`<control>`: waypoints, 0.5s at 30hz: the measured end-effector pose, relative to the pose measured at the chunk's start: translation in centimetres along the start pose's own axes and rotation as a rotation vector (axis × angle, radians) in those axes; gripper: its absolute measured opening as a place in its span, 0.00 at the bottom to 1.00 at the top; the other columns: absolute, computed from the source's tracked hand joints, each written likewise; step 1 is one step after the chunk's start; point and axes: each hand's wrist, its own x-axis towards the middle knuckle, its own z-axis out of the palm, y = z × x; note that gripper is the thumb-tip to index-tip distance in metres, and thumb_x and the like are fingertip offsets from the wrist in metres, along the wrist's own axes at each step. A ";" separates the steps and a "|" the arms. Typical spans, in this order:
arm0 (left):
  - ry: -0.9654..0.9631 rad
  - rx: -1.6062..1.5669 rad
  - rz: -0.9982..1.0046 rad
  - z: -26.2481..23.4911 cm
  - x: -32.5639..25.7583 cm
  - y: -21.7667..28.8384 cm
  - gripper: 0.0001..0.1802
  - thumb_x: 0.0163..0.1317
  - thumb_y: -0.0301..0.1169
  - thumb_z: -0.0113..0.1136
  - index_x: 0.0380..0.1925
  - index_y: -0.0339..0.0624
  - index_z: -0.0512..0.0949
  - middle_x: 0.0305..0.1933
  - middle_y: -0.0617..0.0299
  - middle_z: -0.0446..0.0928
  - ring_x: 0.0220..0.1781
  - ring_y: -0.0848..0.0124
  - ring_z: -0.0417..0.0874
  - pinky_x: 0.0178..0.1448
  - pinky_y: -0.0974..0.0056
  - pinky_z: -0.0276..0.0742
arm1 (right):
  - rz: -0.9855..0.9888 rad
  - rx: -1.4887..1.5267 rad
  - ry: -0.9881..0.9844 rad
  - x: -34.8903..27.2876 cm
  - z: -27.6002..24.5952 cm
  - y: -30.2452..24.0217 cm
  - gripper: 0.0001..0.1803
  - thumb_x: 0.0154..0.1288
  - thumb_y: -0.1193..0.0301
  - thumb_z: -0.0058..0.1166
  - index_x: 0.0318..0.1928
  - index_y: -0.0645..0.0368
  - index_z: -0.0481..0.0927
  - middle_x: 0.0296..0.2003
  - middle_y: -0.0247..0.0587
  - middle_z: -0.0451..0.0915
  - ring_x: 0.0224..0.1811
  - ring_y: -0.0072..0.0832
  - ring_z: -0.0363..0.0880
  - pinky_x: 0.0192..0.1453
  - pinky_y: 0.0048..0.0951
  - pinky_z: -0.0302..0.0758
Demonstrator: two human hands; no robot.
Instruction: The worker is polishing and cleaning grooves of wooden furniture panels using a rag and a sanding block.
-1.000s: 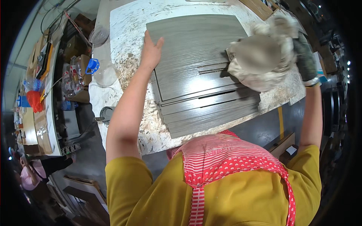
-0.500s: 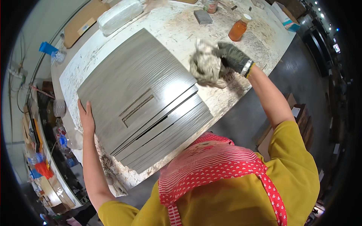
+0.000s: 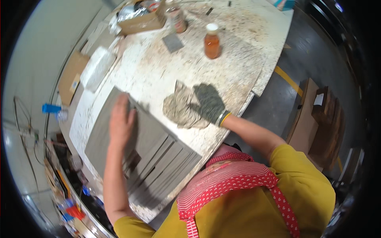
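Observation:
A grey wood-grain panel [image 3: 152, 133] lies on the worktable, with long dark slits across its near part. My bare left hand [image 3: 122, 119] is over the panel's far end, fingers stretched out and slightly blurred; I cannot tell whether it presses on the surface. That forearm partly hides a dark cutout [image 3: 133, 159] in the panel. To the right rests a crumpled beige rag [image 3: 180, 107]. My right hand [image 3: 209, 104], in a dark grey glove, is open beside the rag, its fingers spread and its thumb side touching the cloth.
Farther back on the paint-stained white table [image 3: 234, 75] stand a bottle of amber liquid [image 3: 212, 44], a small grey block [image 3: 173, 42], a can [image 3: 177, 20] and a cardboard box [image 3: 143, 23]. A white wrapped bundle [image 3: 97, 68] lies far left. Cardboard boxes [image 3: 305, 119] stand on the floor at right.
My left hand has gone from the panel's left edge to over its far end. My right hand and the rag have come nearer and left in view; the gloved fingers are now spread. The view has shifted.

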 end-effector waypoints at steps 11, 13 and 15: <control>-0.142 -0.736 0.000 14.9 21.5 17.3 0.51 0.50 0.40 0.71 0.68 0.39 0.51 0.63 0.42 0.65 0.60 0.57 0.72 0.63 0.59 0.68 | 0.668 2.111 0.118 -4.2 -5.6 11.0 0.23 0.64 0.74 0.52 0.60 0.64 0.68 0.54 0.46 0.75 0.55 0.35 0.76 0.59 0.36 0.75; -0.147 -1.078 0.043 17.8 22.8 18.2 0.51 0.50 0.40 0.71 0.68 0.39 0.51 0.63 0.45 0.64 0.62 0.59 0.69 0.64 0.59 0.65 | 0.737 2.539 0.049 -5.3 -5.8 11.6 0.23 0.66 0.75 0.50 0.61 0.62 0.67 0.55 0.46 0.74 0.56 0.38 0.75 0.61 0.40 0.73; -0.052 -1.027 -0.023 18.9 23.2 18.5 0.45 0.50 0.39 0.71 0.64 0.37 0.58 0.57 0.48 0.70 0.58 0.62 0.73 0.60 0.61 0.69 | 0.883 2.552 0.148 -5.4 -6.6 11.2 0.20 0.66 0.78 0.47 0.59 0.61 0.67 0.52 0.49 0.75 0.54 0.39 0.76 0.56 0.39 0.78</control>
